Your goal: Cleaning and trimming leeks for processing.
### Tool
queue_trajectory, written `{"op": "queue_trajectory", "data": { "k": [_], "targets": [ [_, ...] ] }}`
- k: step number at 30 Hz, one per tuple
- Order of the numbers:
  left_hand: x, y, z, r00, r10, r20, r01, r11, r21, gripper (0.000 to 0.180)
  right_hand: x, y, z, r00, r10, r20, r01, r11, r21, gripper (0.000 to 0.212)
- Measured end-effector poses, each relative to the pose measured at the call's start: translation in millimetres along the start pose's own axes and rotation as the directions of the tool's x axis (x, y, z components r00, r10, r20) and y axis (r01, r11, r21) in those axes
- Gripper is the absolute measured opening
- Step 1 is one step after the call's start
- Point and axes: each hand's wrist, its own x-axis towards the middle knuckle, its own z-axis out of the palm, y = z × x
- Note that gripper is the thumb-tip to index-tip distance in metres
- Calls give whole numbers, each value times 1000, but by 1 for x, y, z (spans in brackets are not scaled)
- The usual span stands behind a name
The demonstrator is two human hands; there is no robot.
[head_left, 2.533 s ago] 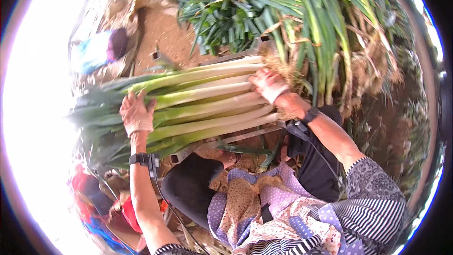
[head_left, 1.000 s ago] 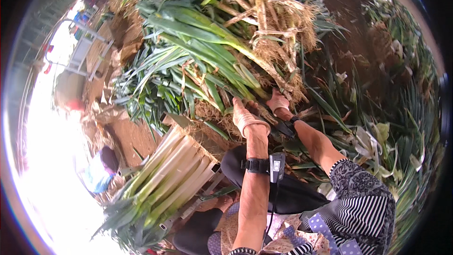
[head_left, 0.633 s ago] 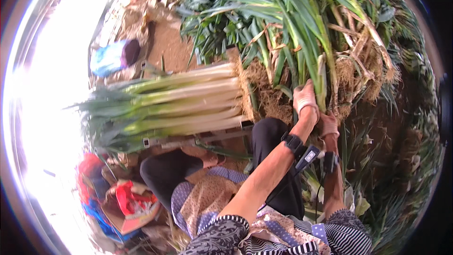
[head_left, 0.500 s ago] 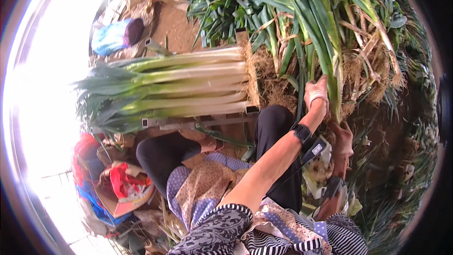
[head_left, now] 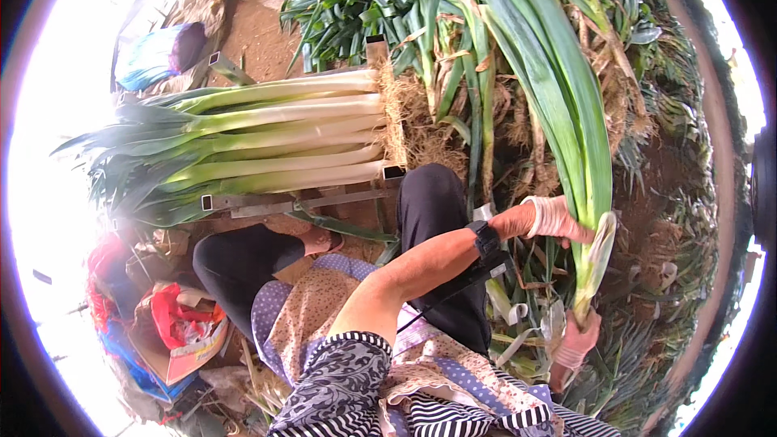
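Observation:
A long leek [head_left: 595, 182] with broad green leaves is held on the right side, its leaves arching up toward the far pile. My left hand [head_left: 558, 220], with a pale wrap around it, is closed around the leek where the leaves join the shank. Lower down, my right hand [head_left: 576, 341] grips the root end, and its fingers hide the roots. A loose yellowish-green outer leaf [head_left: 600, 252] hangs along the shank between the two hands. To the left, a stack of leeks [head_left: 299, 125] lies sideways on a metal frame [head_left: 316, 201], white ends and roots toward the right.
More untrimmed leeks [head_left: 364, 12] are heaped on the far side. Peeled leaf scraps [head_left: 518, 340] lie beside my right knee. A cardboard box [head_left: 190, 348] with red plastic stands at lower left. A blue and purple bundle [head_left: 162, 57] rests on the soil at far left.
Both hands have moved nearer to me with the leek, away from the far pile. A pale outer leaf now hangs loose from its shank. The view has shifted right.

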Motion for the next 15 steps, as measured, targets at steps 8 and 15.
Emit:
{"op": "queue_trajectory", "data": {
  "k": [8,15],
  "targets": [
    [15,13,-36,955,64,-290,-212,832,-513,41,39,-45,85,998,-9,56,-4,972,236,42],
    [5,50,-65,451,288,-845,-403,910,95,29,91,-139,121,948,159,277,-263,882,391,32]
  ]
}}
